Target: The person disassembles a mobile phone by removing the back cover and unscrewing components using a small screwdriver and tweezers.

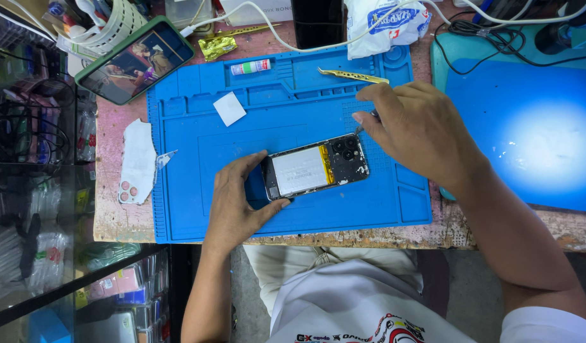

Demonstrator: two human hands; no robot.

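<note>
left hand (232,206) clamps opened black smartphone with exposed silver battery (315,168) at its 8 o'clock end | right hand (417,130) pinches thin dark tool (366,121) at 2 o'clock corner | long axis 8–2 | on blue silicone repair mat (197,209)

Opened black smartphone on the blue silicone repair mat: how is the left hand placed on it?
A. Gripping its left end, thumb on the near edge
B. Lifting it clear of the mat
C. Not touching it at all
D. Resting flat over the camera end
A: the left hand clasps the left end of the opened black smartphone, which lies on the blue silicone repair mat, while the right hand works at the camera end.
</note>
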